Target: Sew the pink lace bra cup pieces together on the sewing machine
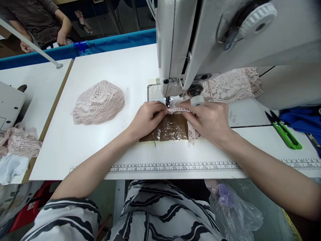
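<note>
Under the needle of a white sewing machine point(173, 43), a strip of pale pink lace point(179, 110) runs between my two hands. My left hand point(149, 117) pinches its left end beside the presser foot point(168, 101). With thumb and fingers closed, my right hand point(209, 117) grips the lace on the right, and a loose end hangs below it. A stack of pink lace pieces point(99, 103) lies on the table to the left. More lace point(233, 85) rests behind my right hand, under the machine arm.
Green-handled thread snips point(284, 130) lie at the right, beside blue cloth point(301, 118). A printed ruler point(160, 168) follows the table's front edge. Far left are another machine point(10, 107) and crumpled lace point(22, 140). Across the blue cloth trough point(120, 42), another person's hands point(62, 35) show.
</note>
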A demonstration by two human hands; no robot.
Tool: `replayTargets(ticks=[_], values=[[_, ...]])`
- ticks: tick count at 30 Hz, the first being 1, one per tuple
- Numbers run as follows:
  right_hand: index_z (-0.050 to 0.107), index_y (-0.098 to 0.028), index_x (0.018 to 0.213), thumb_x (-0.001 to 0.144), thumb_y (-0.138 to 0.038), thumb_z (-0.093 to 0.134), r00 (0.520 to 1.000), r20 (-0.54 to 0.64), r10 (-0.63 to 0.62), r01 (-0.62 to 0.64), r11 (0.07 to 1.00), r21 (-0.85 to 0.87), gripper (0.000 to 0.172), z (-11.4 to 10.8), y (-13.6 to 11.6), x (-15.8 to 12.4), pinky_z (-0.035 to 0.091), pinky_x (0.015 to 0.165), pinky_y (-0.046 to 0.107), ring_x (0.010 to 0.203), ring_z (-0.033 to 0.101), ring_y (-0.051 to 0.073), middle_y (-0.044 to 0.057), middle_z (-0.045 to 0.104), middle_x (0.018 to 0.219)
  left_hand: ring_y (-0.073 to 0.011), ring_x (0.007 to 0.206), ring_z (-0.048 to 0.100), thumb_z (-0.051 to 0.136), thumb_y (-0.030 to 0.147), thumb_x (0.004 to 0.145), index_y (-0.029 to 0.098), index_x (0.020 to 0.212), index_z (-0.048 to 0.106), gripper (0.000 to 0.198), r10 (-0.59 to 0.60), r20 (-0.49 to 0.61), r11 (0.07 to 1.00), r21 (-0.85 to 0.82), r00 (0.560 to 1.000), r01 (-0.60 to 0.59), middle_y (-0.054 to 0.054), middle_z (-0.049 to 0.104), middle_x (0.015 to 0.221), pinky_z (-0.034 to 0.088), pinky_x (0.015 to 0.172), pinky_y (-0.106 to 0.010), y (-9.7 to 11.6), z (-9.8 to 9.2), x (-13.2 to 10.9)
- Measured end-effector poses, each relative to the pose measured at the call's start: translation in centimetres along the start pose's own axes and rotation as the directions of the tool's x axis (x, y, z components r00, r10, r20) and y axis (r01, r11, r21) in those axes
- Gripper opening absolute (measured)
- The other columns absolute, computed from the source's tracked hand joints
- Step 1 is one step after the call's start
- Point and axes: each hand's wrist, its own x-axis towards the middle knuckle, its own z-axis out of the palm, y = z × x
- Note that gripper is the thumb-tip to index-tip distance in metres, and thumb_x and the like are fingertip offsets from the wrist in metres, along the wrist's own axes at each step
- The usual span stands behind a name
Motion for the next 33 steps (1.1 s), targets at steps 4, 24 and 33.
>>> replayTargets(ticks=[4,24,33], values=[[0.078,-0.023,0.103,0.102,-0.028,0.047,0.999,-0.032,-0.031,0.031,0.999,0.026,0.031,0.5,0.0,-0.1,0.031,0.052,0.027,0.054,0.054,0.014,0.001,0.07,0.074,-0.0185,0.095,0.068,0.055,0.015,0.09,0.018,0.093,0.072,0.017,0.062,0.04,0.998,0.008,0.997,-0.063,-0.005,0.074,0.101,0.051,0.092,-0.037,-0.2,0.0,-0.2],[0.075,-0.017,0.095,0.097,-0.014,0.055,0.936,0.088,-0.341,0.333,0.938,0.102,0.02,-0.9,-0.6,-0.6,0.047,0.094,0.039,0.107,0.068,0.024,0.004,0.077,0.106,-0.0252,0.118,0.062,0.053,0.018,0.101,0.018,0.119,0.07,0.025,0.305,0.197,0.624,0.697,0.932,-0.352,-0.009,0.07,0.128,0.045,0.093,-0.041,3.0,0.2,-3.3],[0.075,-0.022,0.097,0.098,-0.012,0.049,0.932,0.149,-0.331,0.321,0.943,0.086,0.028,-1.2,-0.9,-0.6,0.046,0.097,0.04,0.109,0.068,0.022,0.002,0.077,0.109,-0.0279,0.122,0.063,0.053,0.028,0.103,0.012,0.125,0.066,0.031,0.271,0.234,0.577,0.737,0.934,-0.353,-0.015,0.069,0.128,0.048,0.09,-0.04,3.5,0.1,-3.7]])
